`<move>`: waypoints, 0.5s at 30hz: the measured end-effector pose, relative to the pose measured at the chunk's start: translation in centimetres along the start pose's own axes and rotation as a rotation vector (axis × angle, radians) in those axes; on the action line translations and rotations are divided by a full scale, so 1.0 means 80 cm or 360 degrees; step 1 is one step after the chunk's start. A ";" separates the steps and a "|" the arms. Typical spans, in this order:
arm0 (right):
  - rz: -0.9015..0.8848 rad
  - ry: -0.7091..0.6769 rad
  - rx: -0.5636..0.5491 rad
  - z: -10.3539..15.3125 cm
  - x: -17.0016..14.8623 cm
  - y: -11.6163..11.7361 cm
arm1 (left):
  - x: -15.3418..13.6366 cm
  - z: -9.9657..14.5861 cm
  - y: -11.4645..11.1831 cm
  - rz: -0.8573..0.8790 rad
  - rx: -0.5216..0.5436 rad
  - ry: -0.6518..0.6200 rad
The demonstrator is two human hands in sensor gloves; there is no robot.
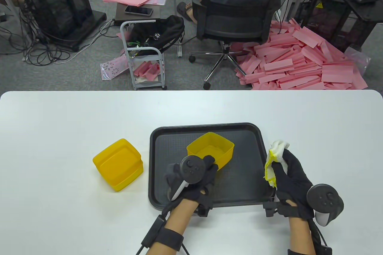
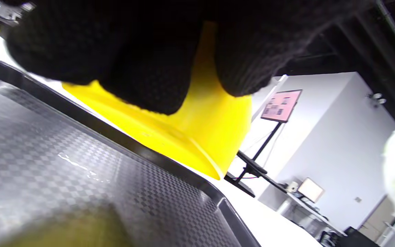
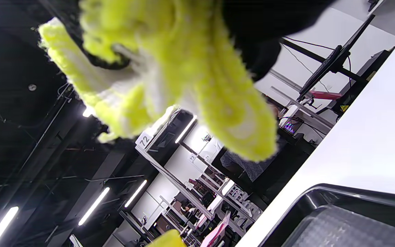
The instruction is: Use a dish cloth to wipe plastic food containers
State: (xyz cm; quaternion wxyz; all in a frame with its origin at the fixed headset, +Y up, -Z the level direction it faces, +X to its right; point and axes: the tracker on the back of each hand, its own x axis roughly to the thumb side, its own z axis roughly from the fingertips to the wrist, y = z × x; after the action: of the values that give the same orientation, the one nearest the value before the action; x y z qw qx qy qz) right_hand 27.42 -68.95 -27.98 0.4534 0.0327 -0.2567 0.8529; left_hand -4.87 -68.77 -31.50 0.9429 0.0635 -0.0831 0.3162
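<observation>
An open yellow container (image 1: 213, 148) stands on the black tray (image 1: 248, 135). My left hand (image 1: 196, 174) grips its near rim; in the left wrist view my gloved fingers (image 2: 149, 68) wrap over the container's yellow wall (image 2: 214, 130). My right hand (image 1: 288, 174) holds a bunched white and yellow dish cloth (image 1: 276, 157) above the tray's right edge. The cloth (image 3: 183, 75) hangs from my fingers in the right wrist view. A second yellow container (image 1: 118, 163) with its lid on sits on the white table left of the tray.
The tray's textured floor (image 2: 63, 164) is bare near my left hand. The white table (image 1: 59, 123) reaches to a far edge, beyond which stand an office chair (image 1: 236, 13), a small cart (image 1: 143, 57) and a pile of pink foam strips (image 1: 299, 60).
</observation>
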 end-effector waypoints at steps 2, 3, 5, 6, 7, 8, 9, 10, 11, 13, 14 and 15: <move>0.0043 -0.0021 0.0034 0.001 0.003 0.004 | -0.010 0.014 0.010 0.0044 0.0012 -0.0065; 0.0060 -0.0030 0.0055 0.001 0.004 0.007 | -0.013 0.019 0.014 0.0057 0.0032 -0.0076; 0.0108 -0.0058 0.0104 0.002 0.008 0.013 | -0.021 0.035 0.025 0.0068 0.0076 -0.0133; 0.0126 -0.0074 0.0139 0.002 0.011 0.016 | -0.025 0.041 0.029 0.0064 0.0100 -0.0144; 0.0139 -0.0092 0.0166 0.002 0.012 0.018 | -0.028 0.046 0.032 0.0061 0.0120 -0.0162; 0.0158 -0.0106 0.0184 0.003 0.016 0.021 | -0.032 0.053 0.036 0.0064 0.0143 -0.0194; 0.0177 -0.0136 0.0212 0.004 0.020 0.025 | -0.036 0.060 0.039 0.0058 0.0178 -0.0221; 0.0190 -0.0153 0.0234 0.004 0.023 0.027 | -0.038 0.063 0.041 0.0055 0.0178 -0.0245; 0.0214 -0.0178 0.0272 0.004 0.028 0.031 | -0.041 0.068 0.043 0.0053 0.0171 -0.0263; 0.0242 -0.0232 0.0331 0.006 0.038 0.036 | -0.047 0.076 0.043 0.0048 0.0174 -0.0312; 0.0238 -0.0251 0.0370 0.006 0.044 0.039 | -0.051 0.079 0.043 0.0049 0.0163 -0.0359; 0.0237 -0.0272 0.0388 0.007 0.049 0.041 | -0.054 0.082 0.042 0.0052 0.0155 -0.0383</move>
State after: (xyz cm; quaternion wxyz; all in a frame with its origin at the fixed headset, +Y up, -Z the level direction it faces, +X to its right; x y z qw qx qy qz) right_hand 22.40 -67.75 -27.69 0.3582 0.1408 -0.1906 0.9031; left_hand -11.04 -69.77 -25.70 0.9166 0.1453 -0.1813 0.3254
